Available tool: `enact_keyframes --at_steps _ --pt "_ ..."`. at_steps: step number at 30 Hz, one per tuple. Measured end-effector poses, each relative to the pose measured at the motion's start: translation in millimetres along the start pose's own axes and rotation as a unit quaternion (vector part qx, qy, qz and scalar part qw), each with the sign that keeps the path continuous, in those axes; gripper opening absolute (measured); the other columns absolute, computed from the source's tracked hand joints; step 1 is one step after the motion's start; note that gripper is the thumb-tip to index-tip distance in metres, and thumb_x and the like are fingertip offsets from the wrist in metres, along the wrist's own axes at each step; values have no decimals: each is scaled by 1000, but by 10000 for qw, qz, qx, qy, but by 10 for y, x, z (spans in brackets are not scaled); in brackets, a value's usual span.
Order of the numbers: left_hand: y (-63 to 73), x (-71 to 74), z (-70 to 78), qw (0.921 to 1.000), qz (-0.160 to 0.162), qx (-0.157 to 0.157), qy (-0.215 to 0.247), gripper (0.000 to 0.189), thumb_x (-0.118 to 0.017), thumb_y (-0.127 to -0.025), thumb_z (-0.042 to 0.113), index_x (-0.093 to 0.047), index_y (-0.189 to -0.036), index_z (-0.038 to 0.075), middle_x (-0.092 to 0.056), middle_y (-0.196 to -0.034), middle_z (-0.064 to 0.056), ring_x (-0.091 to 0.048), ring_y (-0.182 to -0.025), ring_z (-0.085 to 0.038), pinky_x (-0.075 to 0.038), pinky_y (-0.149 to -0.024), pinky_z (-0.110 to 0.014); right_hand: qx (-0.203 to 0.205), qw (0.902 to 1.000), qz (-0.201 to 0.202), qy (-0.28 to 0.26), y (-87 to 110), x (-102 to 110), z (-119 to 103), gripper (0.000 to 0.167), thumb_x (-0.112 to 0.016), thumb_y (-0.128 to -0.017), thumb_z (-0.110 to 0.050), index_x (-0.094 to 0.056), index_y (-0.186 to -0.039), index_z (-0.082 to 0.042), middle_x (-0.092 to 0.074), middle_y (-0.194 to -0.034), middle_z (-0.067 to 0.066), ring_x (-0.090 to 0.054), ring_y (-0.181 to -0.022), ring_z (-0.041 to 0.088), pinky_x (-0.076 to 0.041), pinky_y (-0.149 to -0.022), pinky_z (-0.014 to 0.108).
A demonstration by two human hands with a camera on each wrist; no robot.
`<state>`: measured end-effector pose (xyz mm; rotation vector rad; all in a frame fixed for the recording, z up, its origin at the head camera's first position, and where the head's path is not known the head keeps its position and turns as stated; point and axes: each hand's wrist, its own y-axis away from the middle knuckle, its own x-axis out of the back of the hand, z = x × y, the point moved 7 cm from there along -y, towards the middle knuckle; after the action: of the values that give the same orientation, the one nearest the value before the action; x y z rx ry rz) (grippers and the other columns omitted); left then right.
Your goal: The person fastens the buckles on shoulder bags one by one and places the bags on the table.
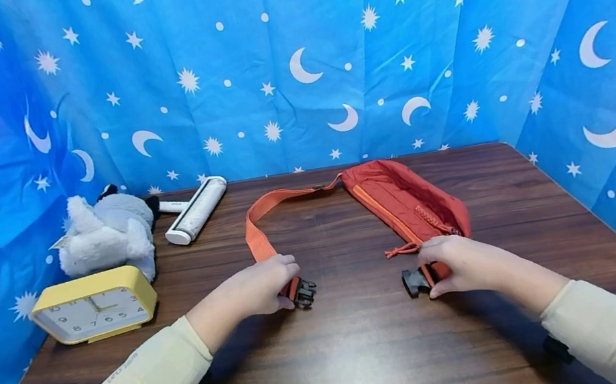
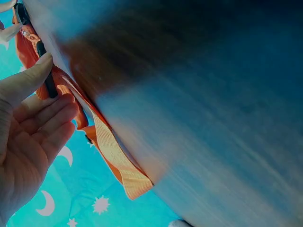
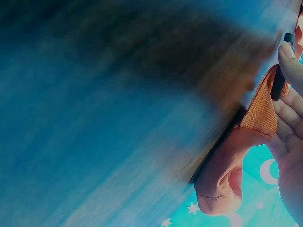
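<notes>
A red waist bag [image 1: 406, 196] lies toward the back of the table, its orange strap [image 1: 255, 228] looping out to the left. My left hand [image 1: 262, 284] pinches the strap end at the black pronged half of the buckle [image 1: 304, 293], prongs pointing right. Opposite it, my right hand [image 1: 460, 261] pinches the black socket half of the buckle [image 1: 416, 282], which faces left. A gap of table separates the two halves. In the left wrist view, thumb and fingers [image 2: 52, 113] grip the black buckle piece; the right wrist view shows the orange webbing [image 3: 262, 111] beside the right hand.
On the left stand a yellow alarm clock [image 1: 96, 305] and a grey-white plush toy [image 1: 107, 232]. A white lint roller [image 1: 197, 210] lies behind my left hand. Blue cloth with moons and stars [image 1: 285, 53] hangs around the wooden table [image 1: 349, 362].
</notes>
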<state>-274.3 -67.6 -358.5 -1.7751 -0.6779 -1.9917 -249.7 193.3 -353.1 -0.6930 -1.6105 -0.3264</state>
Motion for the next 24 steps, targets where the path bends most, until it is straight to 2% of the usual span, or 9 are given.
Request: enact_keyframes --at_steps 9,16,24 --pt "39 55 5 9998 202 56 -32 34 -78 -78 27 -58 -98 7 -44 -87 4 -43 -74 -11 -39 -63 -25 89 9998 151 -84 -15 23 6 38 -82 -71 -29 -66 -98 -8 -60 -92 -5 -56 -86 12 -48 -75 36" --pt "61 80 14 9994 343 65 -55 34 -77 -79 29 -59 -99 7 -45 -86 4 -43 -73 -11 -40 -62 -25 273 9984 492 37 -17 52 -29 38 -84 -69 -29 -66 -96 -9 -60 -91 -4 -57 -85 11 -49 -74 36" --pt "78 138 32 9969 763 4 -202 33 -77 -78 32 -57 -92 9 -45 -83 5 -43 -71 -10 -41 -60 -24 262 9972 689 100 -20 71 -32 36 -83 -70 -26 -65 -96 -8 -61 -94 0 -58 -87 15 -48 -76 39"
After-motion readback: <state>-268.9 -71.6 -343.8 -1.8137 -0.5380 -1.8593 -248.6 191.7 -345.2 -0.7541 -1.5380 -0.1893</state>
